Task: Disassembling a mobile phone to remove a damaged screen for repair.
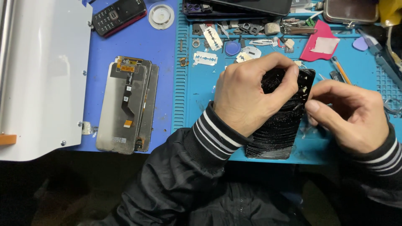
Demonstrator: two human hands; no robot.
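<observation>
You are working at a repair bench covered by a blue work mat (197, 104), with a darker blue surface to its left and your dark jacket filling the bottom of the view.

At the far left a white machine housing (42, 75) takes up the bench edge, out of reach of the work. Beside it two phone screen panels (125, 104) lie stacked face down, their ribbon cables up, probably set there so they stay flat and away from the debris. Above them sit a small keypad phone (119, 14) and a round clear lid (161, 16).

Along the mat's top edge, razor blades (205, 58), small metal parts and a blue pick (233, 48) lie loose, close enough to grab without shifting your arms.

Your left hand (247, 98) lies over the upper part of the cracked black screen (276, 129), fingers curled and pressing down, so the panel stays pinned to the mat. The screen lies near the mat's front edge, tilted, its glass heavily shattered.

Your right hand (349, 115) is at the screen's upper right edge, fingers pinched narrow; it may be gripping a sliver or a thin tool, but the view is too poor to tell.

Further right lie a pink card (320, 42), an orange-tipped tool (341, 69) and metal tweezers (387, 62).
</observation>
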